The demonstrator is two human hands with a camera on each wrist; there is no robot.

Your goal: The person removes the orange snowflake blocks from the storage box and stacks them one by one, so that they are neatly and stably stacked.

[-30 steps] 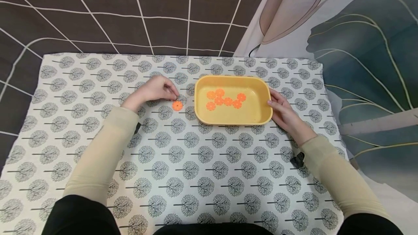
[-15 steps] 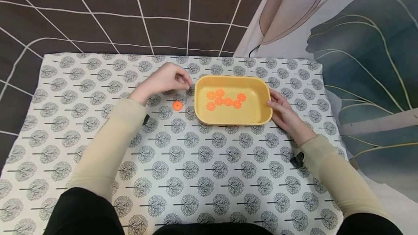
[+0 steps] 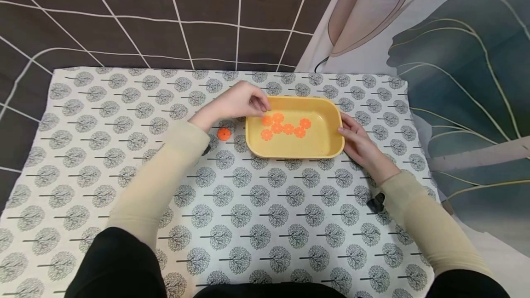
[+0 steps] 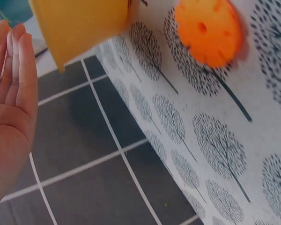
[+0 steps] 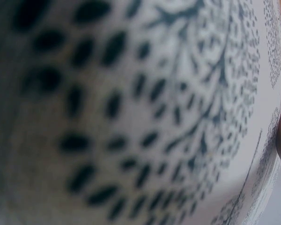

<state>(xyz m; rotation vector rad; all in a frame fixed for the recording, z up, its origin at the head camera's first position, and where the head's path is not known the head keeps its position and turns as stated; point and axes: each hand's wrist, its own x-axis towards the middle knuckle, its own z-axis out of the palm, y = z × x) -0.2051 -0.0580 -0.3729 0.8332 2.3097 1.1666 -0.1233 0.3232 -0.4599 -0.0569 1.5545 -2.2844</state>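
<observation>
A shallow yellow tub point(image 3: 290, 151) stands on the cloth, with several flat orange scalloped discs, like carrot slices point(image 3: 288, 128), lying on its floor. My left hand point(image 3: 240, 100) hovers over the tub's left rim, its fingers and thumb drawn together. Whether a slice sits between the fingertips is hidden; in the left wrist view the fingers point(image 4: 25, 70) lie side by side. At the tub's right end my right hand point(image 3: 360, 144) grips the wall, thumb over the rim and fingers outside. One thicker orange disc or small stack point(image 3: 224, 134) lies on the cloth left of the tub.
A white cloth point(image 3: 248, 215) with dark tree prints covers the table. Beyond its far edge hangs a dark fabric with white grid lines point(image 3: 207, 36). A patterned curtain point(image 3: 463, 82) is on the right.
My left hand has risen from beside the orange disc on the cloth and moved right to above the tub's left rim. The right hand and the tub have stayed in place.
</observation>
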